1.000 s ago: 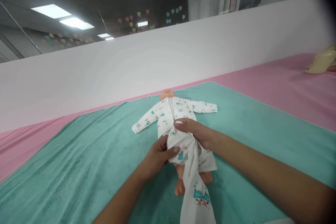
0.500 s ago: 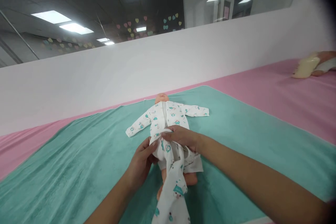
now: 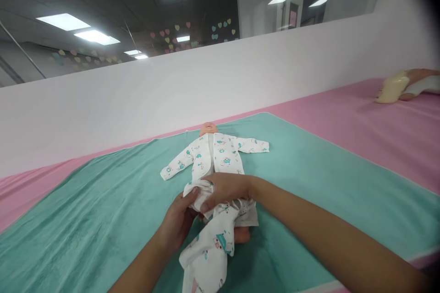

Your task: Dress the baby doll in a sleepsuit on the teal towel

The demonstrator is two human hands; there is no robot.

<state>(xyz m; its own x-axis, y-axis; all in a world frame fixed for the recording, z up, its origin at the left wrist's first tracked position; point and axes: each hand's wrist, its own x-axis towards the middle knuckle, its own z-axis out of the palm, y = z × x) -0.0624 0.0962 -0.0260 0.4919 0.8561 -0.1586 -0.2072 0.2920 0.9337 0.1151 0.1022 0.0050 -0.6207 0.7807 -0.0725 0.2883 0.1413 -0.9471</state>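
A baby doll [image 3: 208,128] lies on its back on a teal blanket [image 3: 309,183], wearing a white printed jacket [image 3: 225,153] with both sleeves spread out. Over its lower body I hold matching white printed baby pants [image 3: 209,247], whose loose end hangs toward me. The thumb of my left hand [image 3: 177,219] presses on the bunched cloth from the left. My right hand [image 3: 228,188] grips the same gathered cloth from above, its fingertips partly hidden in the folds. One bare doll leg [image 3: 242,235] shows below a white hem; the other is covered.
A pink cover [image 3: 343,123] lies under the blanket. Behind the doll runs a low white wall [image 3: 154,96] topped by glass with heart stickers. At the far right, a pale yellow object [image 3: 392,88] lies beside a skin-toned and white form, blurred.
Both hands have shifted slightly left and down with the gathered cloth. The loose end of the pants has swung left, now covering the doll's left-side leg in view.
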